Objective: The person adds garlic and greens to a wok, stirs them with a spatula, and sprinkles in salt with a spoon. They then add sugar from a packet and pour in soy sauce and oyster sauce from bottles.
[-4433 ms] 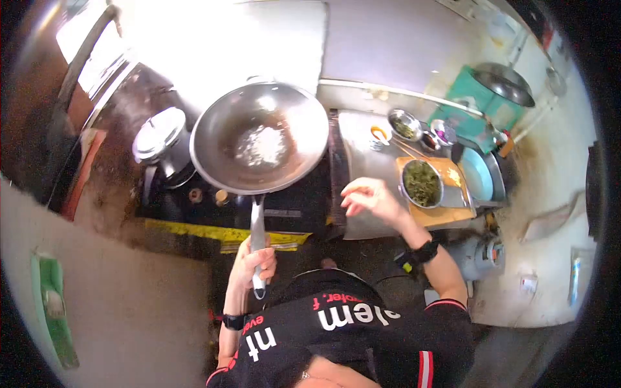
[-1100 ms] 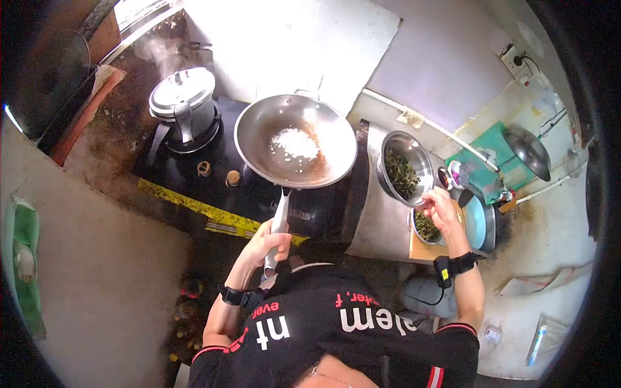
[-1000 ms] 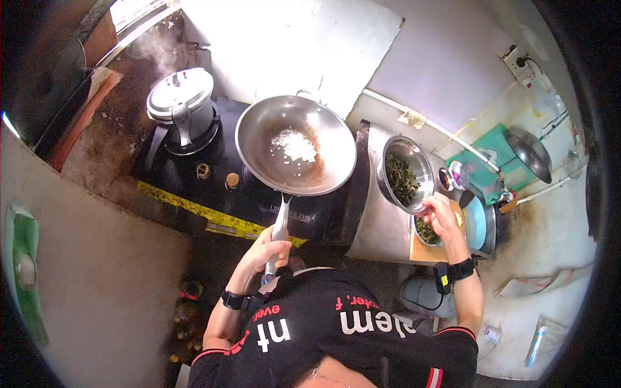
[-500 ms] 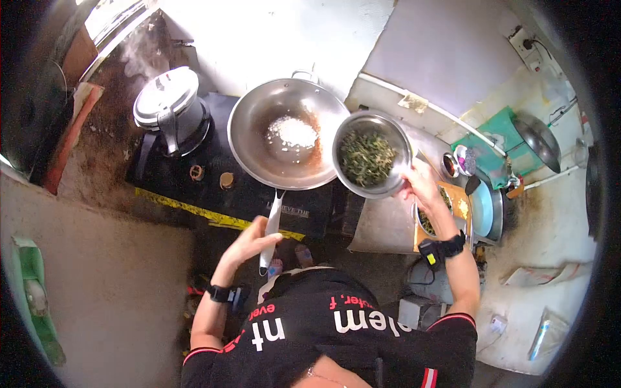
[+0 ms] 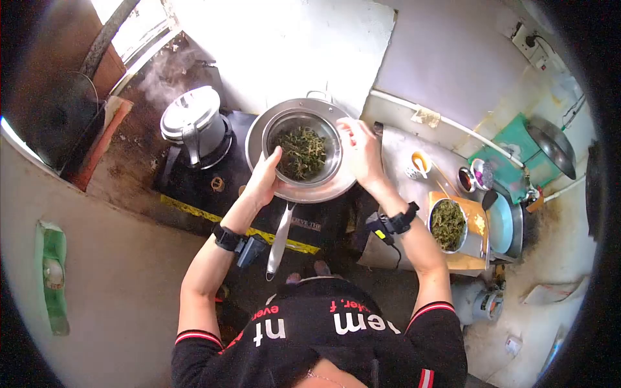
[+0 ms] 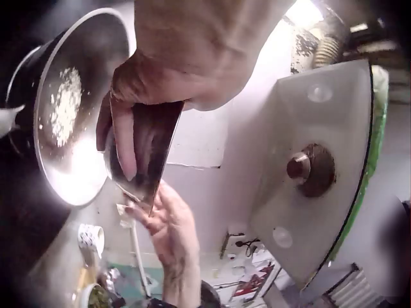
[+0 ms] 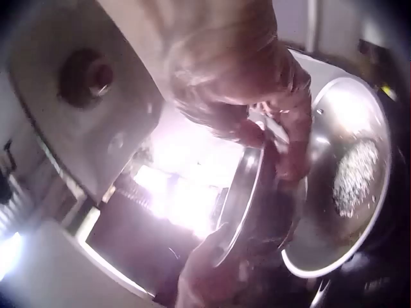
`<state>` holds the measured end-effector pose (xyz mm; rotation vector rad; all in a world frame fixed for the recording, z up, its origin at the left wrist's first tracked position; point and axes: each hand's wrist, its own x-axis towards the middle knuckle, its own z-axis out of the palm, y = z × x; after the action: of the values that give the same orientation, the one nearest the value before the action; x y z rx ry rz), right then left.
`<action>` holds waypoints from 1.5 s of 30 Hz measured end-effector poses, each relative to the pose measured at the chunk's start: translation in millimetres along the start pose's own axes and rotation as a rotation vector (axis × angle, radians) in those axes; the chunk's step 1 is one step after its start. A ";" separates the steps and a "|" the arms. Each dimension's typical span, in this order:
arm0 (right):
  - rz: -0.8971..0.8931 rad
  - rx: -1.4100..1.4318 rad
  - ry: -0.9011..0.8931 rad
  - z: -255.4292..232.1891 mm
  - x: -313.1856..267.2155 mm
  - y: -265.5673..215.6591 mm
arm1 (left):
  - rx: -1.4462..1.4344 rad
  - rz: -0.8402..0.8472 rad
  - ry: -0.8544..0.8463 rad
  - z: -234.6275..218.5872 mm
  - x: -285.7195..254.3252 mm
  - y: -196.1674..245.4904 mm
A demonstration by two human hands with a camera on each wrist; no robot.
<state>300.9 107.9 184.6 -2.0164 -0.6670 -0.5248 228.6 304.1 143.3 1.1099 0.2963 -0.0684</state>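
Note:
Both hands hold a metal bowl (image 5: 333,152) of dark greens (image 5: 301,154) over the wok (image 5: 323,193). The left hand (image 5: 262,180) grips its left side; in the left wrist view this hand (image 6: 173,77) has its fingers round the bowl (image 6: 151,141). At the right rim is the right hand (image 5: 363,155), its fingers bent. The right wrist view shows the right hand (image 7: 244,83) gripping the bowl (image 7: 273,208), the left hand (image 7: 209,276) opposite. White bits (image 6: 66,106) lie in the wok, hidden by the bowl in the head view. Neither hand touches the wok's handle (image 5: 280,242).
A lidded pot (image 5: 191,116) steams at the left of the stove. On the right counter are another bowl of greens (image 5: 447,225) on a cutting board (image 5: 475,207), a cup with a spoon (image 5: 419,165), small bowls and a blue basin (image 5: 500,223).
The left hand has left the wok's handle and taken hold of the bowl. The right hand has carried the bowl leftward from the counter to above the wok.

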 end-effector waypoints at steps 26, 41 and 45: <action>-0.409 0.040 -0.147 121.7 50.5 48.0 | 1.389 0.644 0.394 13.6 63.6 37.2; -0.380 -0.233 -0.428 115.6 15.5 92.7 | 1.611 0.713 0.282 40.9 35.9 49.2; -0.093 -0.114 -0.414 68.5 42.9 52.9 | 1.504 0.841 0.312 35.7 14.5 70.4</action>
<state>374.3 155.2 143.2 -2.2331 -1.0013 -0.1993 263.9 305.1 215.4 2.6665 -0.0297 0.7555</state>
